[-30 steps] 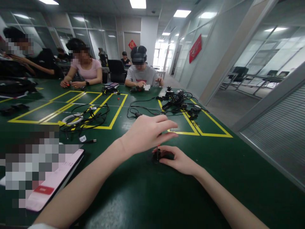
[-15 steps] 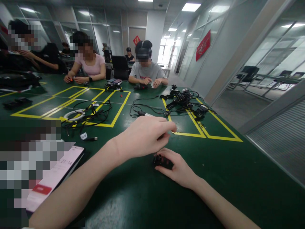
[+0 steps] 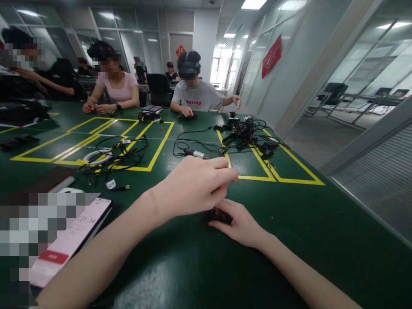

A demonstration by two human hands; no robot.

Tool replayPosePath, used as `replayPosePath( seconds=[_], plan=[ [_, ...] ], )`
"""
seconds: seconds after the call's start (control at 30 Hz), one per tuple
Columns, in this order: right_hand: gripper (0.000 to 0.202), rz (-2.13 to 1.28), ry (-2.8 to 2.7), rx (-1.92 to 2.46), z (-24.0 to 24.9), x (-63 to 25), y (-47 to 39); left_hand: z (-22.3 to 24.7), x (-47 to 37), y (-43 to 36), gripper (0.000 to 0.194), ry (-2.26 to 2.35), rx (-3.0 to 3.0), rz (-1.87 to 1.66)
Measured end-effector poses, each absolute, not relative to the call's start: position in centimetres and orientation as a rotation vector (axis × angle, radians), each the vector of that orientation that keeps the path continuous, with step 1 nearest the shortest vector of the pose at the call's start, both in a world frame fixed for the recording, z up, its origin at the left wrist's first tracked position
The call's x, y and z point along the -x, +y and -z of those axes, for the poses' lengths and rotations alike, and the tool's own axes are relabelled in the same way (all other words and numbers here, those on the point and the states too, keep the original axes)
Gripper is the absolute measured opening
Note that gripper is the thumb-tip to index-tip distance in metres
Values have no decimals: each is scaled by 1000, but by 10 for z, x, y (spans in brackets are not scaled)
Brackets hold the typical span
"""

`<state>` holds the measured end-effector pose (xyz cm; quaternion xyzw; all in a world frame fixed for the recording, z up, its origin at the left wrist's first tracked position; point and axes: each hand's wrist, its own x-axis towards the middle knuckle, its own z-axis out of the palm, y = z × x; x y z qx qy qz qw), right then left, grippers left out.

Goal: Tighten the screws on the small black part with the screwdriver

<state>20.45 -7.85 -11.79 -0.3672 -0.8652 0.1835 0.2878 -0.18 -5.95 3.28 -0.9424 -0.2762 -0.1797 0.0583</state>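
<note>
My right hand (image 3: 243,221) rests low over the green table (image 3: 180,266), with thumb and fingers round a small black object (image 3: 222,216). Directly above it, my left hand (image 3: 199,184) hangs with curled fingers, back of the hand up. Its fingertips are mostly turned away, so anything between them is hidden, and it covers part of the black object. Just beyond my left hand lies a black and silver cylindrical tool (image 3: 197,154) with a cable.
Tangled black cables (image 3: 244,133) lie at the back right, more cables (image 3: 125,154) at the left within yellow tape. A phone (image 3: 77,240) lies by my left forearm. Across the table, a person in grey (image 3: 199,96) and one in pink (image 3: 119,88) sit working.
My left hand has come slightly lower over the black object, hiding more of it. The view has shifted slightly. Across the table, the person in grey has moved one hand out toward the cables.
</note>
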Motion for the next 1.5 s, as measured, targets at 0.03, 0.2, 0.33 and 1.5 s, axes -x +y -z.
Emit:
replayPosePath(
  seconds=[0.03,0.2,0.33,1.5],
  plan=[
    [18,-468,-2295,996,119,-204,-78,-34,2,-59,21,-833,2858,550],
    [18,-455,-2248,1033,123,-202,-78,-35,7,-56,24,-836,2832,589],
    [18,-529,-2263,1041,120,-202,-77,-34,6,-56,29,-895,2834,573],
    [18,-725,-2251,987,112,-206,-76,-35,4,-60,33,-913,2809,501]
  ],
)
